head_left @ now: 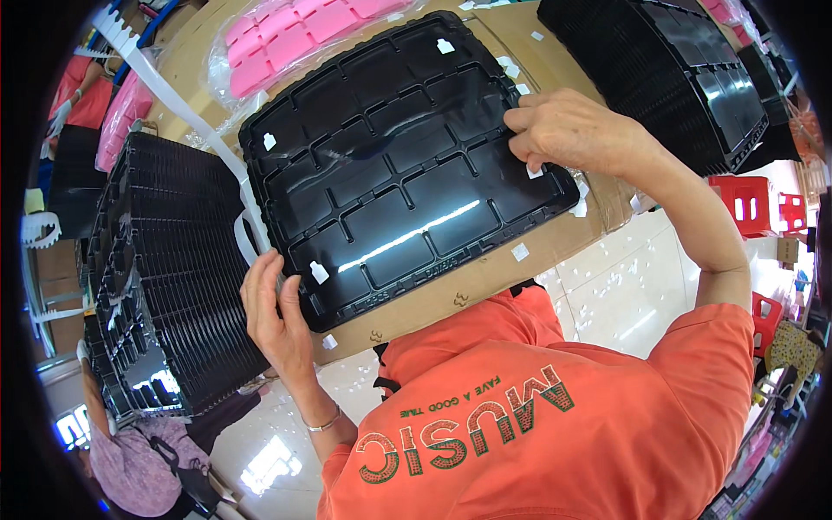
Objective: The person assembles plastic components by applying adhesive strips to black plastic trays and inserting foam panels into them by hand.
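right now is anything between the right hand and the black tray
Only a small white label shows at the right hand's fingertips, at the black tray's right side; nothing else visible blocks it. The white strip is off to the left, near the left hand.

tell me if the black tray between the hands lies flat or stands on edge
Flat: the black plastic tray shows its broad ridged face, with cardboard beside it and white tags lying on it.

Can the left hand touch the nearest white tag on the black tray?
Probably yes: the left hand is at the edge of the black tray, and nothing covers that white tag.
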`<control>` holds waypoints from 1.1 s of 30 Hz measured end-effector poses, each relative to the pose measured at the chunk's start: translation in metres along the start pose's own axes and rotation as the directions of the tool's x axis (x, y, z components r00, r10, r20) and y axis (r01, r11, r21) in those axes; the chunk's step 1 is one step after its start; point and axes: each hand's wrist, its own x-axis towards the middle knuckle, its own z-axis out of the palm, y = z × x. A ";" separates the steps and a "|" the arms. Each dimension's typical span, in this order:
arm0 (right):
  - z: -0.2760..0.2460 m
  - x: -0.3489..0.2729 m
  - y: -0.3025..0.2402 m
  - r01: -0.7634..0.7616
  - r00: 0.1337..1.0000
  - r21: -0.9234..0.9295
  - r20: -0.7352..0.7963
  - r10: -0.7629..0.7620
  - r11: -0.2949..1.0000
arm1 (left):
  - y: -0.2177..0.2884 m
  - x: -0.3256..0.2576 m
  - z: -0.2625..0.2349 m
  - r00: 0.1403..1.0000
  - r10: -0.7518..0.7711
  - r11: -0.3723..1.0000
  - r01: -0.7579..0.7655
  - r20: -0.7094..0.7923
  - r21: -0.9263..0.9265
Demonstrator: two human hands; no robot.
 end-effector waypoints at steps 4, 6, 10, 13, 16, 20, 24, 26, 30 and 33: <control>0.007 0.000 0.005 -0.210 0.977 0.109 -0.013 0.212 0.972 | 0.003 -0.004 0.008 0.996 -0.054 0.998 0.051 0.076 0.042; 0.010 -0.003 0.006 -0.329 0.944 0.226 0.042 0.328 0.917 | 0.004 -0.003 0.013 0.992 -0.094 0.992 0.087 0.080 0.087; 0.023 -0.012 -0.004 -0.398 0.878 0.417 -0.082 0.471 0.817 | 0.004 -0.001 0.018 0.979 -0.185 0.976 0.172 0.090 0.137; 0.028 -0.021 -0.013 -0.351 0.830 0.398 -0.287 0.478 0.848 | 0.003 0.002 0.020 0.978 -0.201 0.971 0.191 0.059 0.142; 0.025 -0.029 -0.024 -0.354 0.825 0.354 -0.318 0.467 0.866 | 0.003 0.005 0.020 0.984 -0.178 0.966 0.174 0.003 0.191; 0.022 -0.033 -0.038 -0.390 0.865 0.245 -0.234 0.444 0.888 | 0.006 0.001 0.016 0.990 -0.139 0.973 0.141 -0.025 0.182; 0.018 -0.028 -0.039 -0.453 0.853 0.224 -0.171 0.493 0.863 | 0.009 -0.005 0.011 0.991 -0.137 0.978 0.134 0.005 0.162; 0.014 -0.026 -0.037 -0.430 0.869 0.238 -0.152 0.470 0.871 | 0.009 -0.007 0.011 0.990 -0.141 0.975 0.137 0.015 0.173; 0.009 -0.023 -0.033 -0.504 0.852 0.300 0.020 0.522 0.810 | 0.009 -0.010 0.011 0.984 -0.171 0.973 0.161 0.048 0.165; 0.009 -0.022 -0.038 -0.519 0.828 0.326 -0.037 0.559 0.790 | 0.008 -0.013 0.009 0.983 -0.181 0.973 0.173 0.036 0.156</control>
